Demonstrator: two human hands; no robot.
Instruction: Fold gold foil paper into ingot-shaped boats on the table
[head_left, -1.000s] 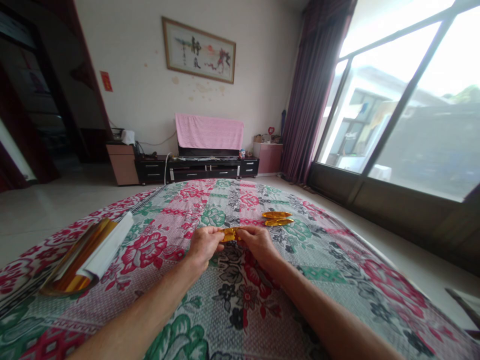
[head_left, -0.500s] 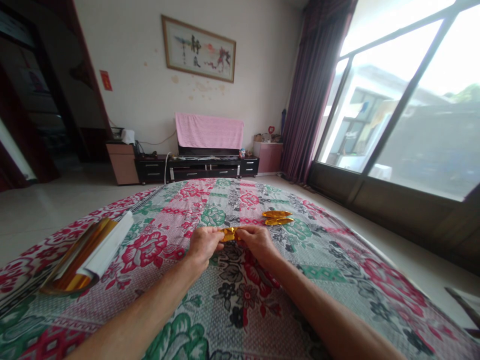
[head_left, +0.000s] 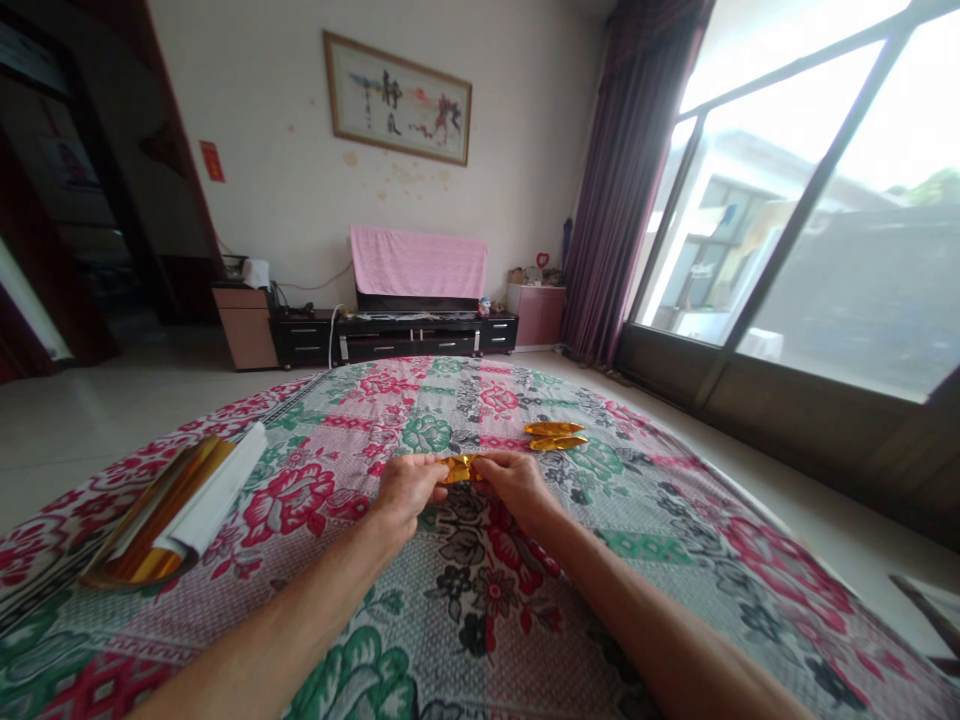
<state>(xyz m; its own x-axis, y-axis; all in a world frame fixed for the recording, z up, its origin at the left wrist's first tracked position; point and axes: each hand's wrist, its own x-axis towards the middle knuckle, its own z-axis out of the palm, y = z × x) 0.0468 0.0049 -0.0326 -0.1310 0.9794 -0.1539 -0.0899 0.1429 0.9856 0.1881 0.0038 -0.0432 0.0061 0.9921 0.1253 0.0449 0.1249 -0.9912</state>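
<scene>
A small folded piece of gold foil paper (head_left: 460, 467) is held between my two hands over the middle of the table. My left hand (head_left: 409, 490) pinches its left end, and my right hand (head_left: 516, 482) grips the right end with thumb and fingers. Both hands are closed, and the fingertips cover the ends of the foil. Just beyond my right hand, two slim, pointed gold foil pieces lie side by side on the cloth, the far one (head_left: 553, 428) and the near one (head_left: 559, 442).
A floral cloth (head_left: 300, 500) covers the round table. On its left side lies a curled stack of gold and white sheets (head_left: 176, 515). Behind the table, a low black cabinet (head_left: 409, 345) bears a screen under a pink cloth (head_left: 418, 262). Windows and a purple curtain are at the right.
</scene>
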